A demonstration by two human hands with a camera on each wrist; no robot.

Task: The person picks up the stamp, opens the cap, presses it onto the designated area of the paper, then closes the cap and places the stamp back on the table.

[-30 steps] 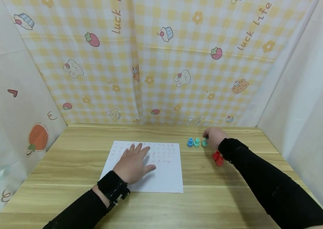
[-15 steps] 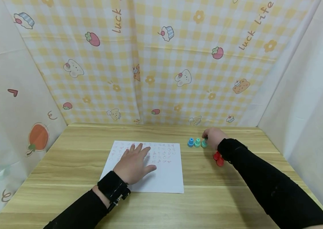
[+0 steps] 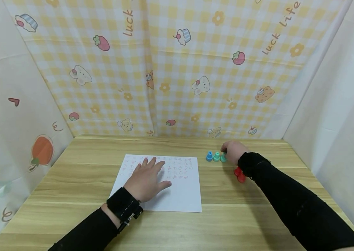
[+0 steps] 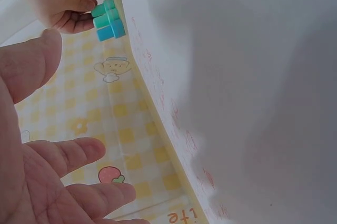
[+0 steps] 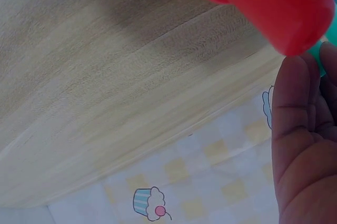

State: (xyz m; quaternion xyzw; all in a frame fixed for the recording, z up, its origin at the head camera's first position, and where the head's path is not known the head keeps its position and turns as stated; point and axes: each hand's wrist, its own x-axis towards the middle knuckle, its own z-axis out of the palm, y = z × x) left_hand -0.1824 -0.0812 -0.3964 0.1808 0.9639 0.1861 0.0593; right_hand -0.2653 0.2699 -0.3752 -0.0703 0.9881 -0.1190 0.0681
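Observation:
My left hand (image 3: 145, 180) is spread, fingers straight, over a white sheet of paper (image 3: 180, 195) with rows of small red printed marks. At the back right, my right hand (image 3: 235, 152) pinches the top of a green stamp (image 3: 223, 158) between thumb and fingers. That stamp stands upright at the right end of a short row, beside a light green stamp (image 3: 216, 157) and a blue stamp (image 3: 209, 157). In the left wrist view the three stand close together, the blue stamp (image 4: 109, 31) farthest from the right fingers. The right hand partly hides the green one.
Red stamps (image 3: 241, 177) stand just under the right wrist; one red stamp (image 5: 279, 10) looms large in the right wrist view. The wooden table (image 3: 227, 223) ends at a yellow checked cloth (image 3: 177, 104) behind. White cloth hangs on both sides.
My right hand has shifted slightly left with the green stamp, closing the gap to the light green one. My left hand stays over the paper.

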